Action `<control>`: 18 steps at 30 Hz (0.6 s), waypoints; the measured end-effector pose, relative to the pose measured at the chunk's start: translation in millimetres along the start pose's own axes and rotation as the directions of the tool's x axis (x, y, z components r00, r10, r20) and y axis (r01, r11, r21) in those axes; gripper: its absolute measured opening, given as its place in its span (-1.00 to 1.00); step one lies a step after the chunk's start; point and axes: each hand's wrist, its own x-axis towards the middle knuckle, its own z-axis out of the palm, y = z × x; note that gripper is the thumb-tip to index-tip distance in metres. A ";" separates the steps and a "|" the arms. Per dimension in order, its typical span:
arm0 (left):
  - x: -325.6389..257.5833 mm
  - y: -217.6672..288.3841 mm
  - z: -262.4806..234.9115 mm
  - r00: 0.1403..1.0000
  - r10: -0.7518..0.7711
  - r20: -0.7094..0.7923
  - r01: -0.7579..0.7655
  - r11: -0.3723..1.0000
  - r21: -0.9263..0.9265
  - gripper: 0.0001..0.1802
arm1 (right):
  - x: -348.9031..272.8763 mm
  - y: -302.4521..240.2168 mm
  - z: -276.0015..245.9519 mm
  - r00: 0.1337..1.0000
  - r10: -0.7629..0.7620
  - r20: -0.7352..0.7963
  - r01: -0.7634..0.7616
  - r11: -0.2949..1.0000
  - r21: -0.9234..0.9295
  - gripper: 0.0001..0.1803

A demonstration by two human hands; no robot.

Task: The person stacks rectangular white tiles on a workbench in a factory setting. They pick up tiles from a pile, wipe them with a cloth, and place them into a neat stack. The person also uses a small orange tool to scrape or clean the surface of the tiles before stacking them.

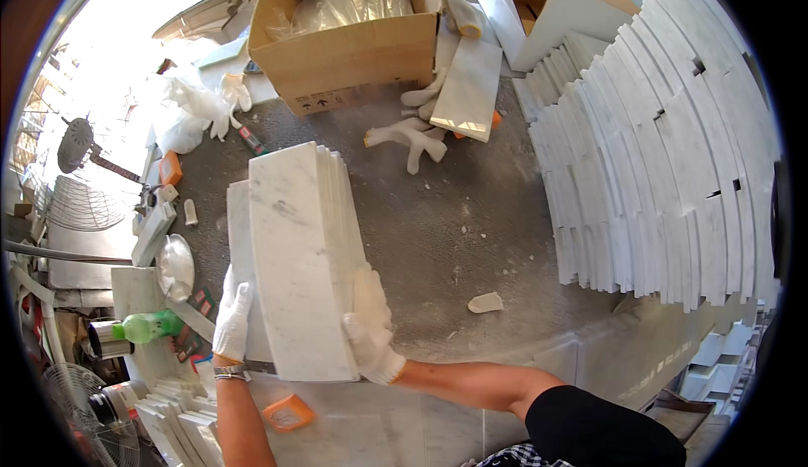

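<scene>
I have both gloved hands on a bundle of white marble slabs [299, 257] that I hold up on edge in front of me, over the near edge of the stone worktop [438, 214]. My left hand [231, 315] lies flat with its fingers stretched up against the left side of the bundle, near its lower corner. My right hand [368, 326] is wrapped around the lower right corner, fingers curled over the stacked edges, so the slabs are squeezed between my two palms. The broad face of the front slab is turned toward me, and the thin edges of the ones behind it show along the right side.

An orange scraper [288, 414] lies on the worktop's near edge, just below the bundle and between my forearms. A small chip of stone [486, 302] sits on the grey surface to the right of my right hand, well apart from it. At the far edge stands an open cardboard box [349, 42] with clear plastic bags inside. Just right of the box a single slab [467, 88] leans over a few spare white gloves [412, 135]. Along the right edge a long row of cut marble pieces [656, 147] stands on edge, fanned out. A green bottle [150, 326] lies off the left edge among clutter, near my left hand.
</scene>
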 end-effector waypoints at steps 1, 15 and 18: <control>1.5 0.6 1.4 1.000 0.014 0.000 -0.014 1.000 0.020 -0.27 | -1.5 -1.0 -0.6 1.000 0.009 0.013 -0.008 0.998 -0.057 -0.08; -90.7 -25.7 27.5 0.789 0.473 -0.392 -0.392 0.879 0.270 -0.32 | -11.5 -44.0 -129.7 0.579 0.782 0.232 -0.810 0.583 0.057 -0.42; -141.6 -58.9 49.8 0.766 0.245 -0.595 -0.267 0.962 0.052 -0.32 | -8.3 -51.6 -134.3 0.486 0.799 0.353 -0.802 0.569 -0.184 -0.50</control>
